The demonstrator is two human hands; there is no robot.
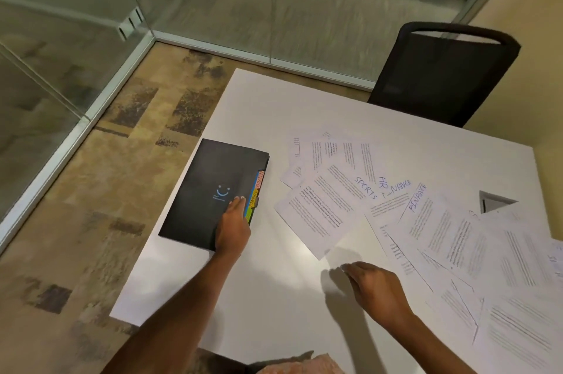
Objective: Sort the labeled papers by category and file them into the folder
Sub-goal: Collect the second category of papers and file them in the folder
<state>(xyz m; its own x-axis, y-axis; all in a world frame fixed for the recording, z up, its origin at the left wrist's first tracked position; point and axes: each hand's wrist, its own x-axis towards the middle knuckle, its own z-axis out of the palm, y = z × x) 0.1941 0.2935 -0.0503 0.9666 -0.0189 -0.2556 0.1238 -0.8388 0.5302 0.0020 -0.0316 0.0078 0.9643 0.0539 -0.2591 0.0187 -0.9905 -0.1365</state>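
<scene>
a: where is the folder [201,190] now?

b: closed and flat at the left end of the table [274,297], coloured tabs [254,197] along its right edge. the left hand [233,229] rests on the cover, its fingers [237,204] straight and close together, tips just beside the tabs.

a: and the papers [426,236]?

b: fanned loose across the right half of the table, overlapping. handwritten labels read sports, hr and finance on some. others are too blurred to read.

a: the right hand [377,291]?

b: just above the bare table, near the closest sheet [313,221]. fingers loosely curled, holding nothing.

a: procedure for this step?

b: as i judge it:
1. keep the left palm down so the folder cannot slide while the cover is lifted at the tabbed edge.
2. read each label before picking. do not go by position in the fan.
3. slide a sheet clear of its neighbours, then pinch one corner. thin paper drags the sheet beneath it.
4. match the label to the tab and seat the sheet fully behind that divider.

a: risk?

b: two sheets lifted as one, or a sheet filed under the wrong tab.
</scene>
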